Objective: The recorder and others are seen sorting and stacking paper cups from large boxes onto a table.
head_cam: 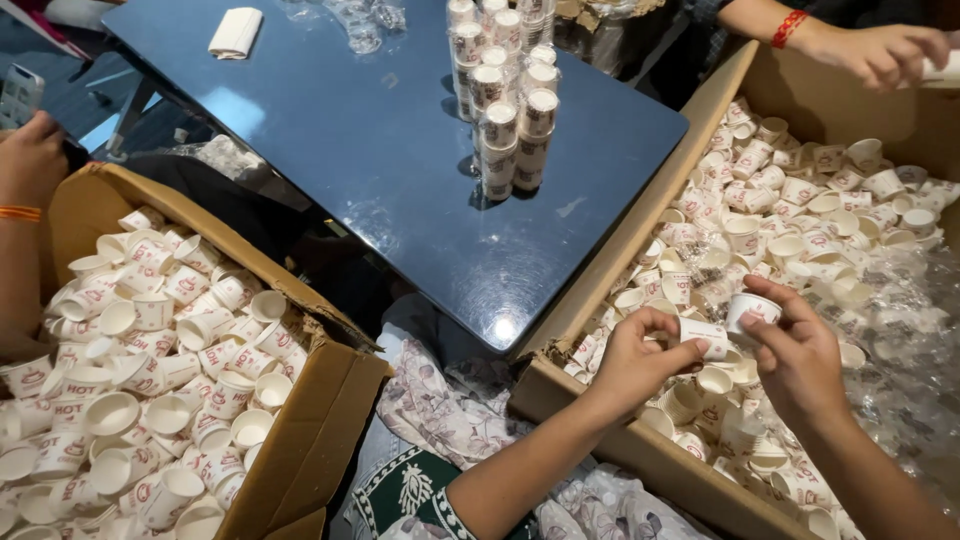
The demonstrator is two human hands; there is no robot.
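Left hand (pixel 630 362) at 5 o'clock of frame, pinching a small white paper cup (pixel 704 335) on its side between thumb and fingertips; right hand (pixel 800 362) just beside it at 4 o'clock, gripping a second paper cup (pixel 752 309) upright-ish by the rim; both cups held just above the right cardboard box (pixel 640 225), mouths near each other, almost touching; looks like nesting one into the other, judging from the pose.

Right cardboard box full of loose cups, clear plastic wrap (pixel 900 330) bunched at its 3 o'clock side; left cardboard box (pixel 300 440) at 8 o'clock also heaped with loose cups; dark blue tabletop (pixel 380 150) between boxes at 12 o'clock, carrying wrapped cup stacks (pixel 505 110) standing upright in a cluster; folded white cloth (pixel 236 32) at 11 o'clock on tabletop.

Other people: a hand (pixel 880 50) with red wristband at 1 o'clock over the right box; another hand (pixel 32 155) with orange band at 9 o'clock by the left box; not own hands.

Risks, as judgement only: thin cups held by fingertips, so squeezing too hard likely dents the rim and jams nesting; misaligned mouths mean a crooked fit or a drop back into the pile; tall wrapped stacks near the tabletop edge could tip if box or tabletop gets bumped; loose plastic wrap could snag a cup on pickup.
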